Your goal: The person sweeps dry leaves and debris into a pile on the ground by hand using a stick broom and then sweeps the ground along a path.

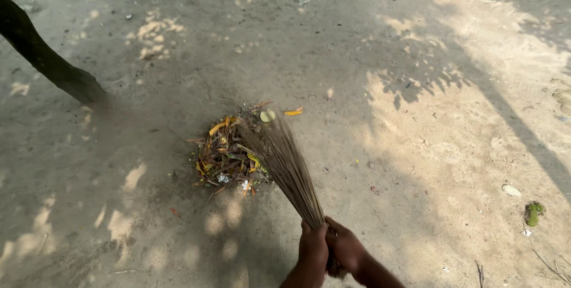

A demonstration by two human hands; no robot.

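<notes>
Thin brown sticks, tied in one bundle, make the long straw broom [285,166]. The left hand [313,249] and the right hand [345,251] are both closed around its bound end, one just beside the other, so the bundle stays firm. From the hands the broom points to about 11 o'clock, and its spread tips touch a small pile of yellow and brown dry leaves [229,157] on the sandy ground [416,145]. At 10 o'clock, well apart, leans a dark tree trunk [44,59].

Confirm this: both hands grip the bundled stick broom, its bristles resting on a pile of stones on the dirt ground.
Wrong on one point. The head view shows the left hand and right hand gripping the bundled stick broom, its bristles on a pile of dry yellow and brown leaves, not stones.
</notes>
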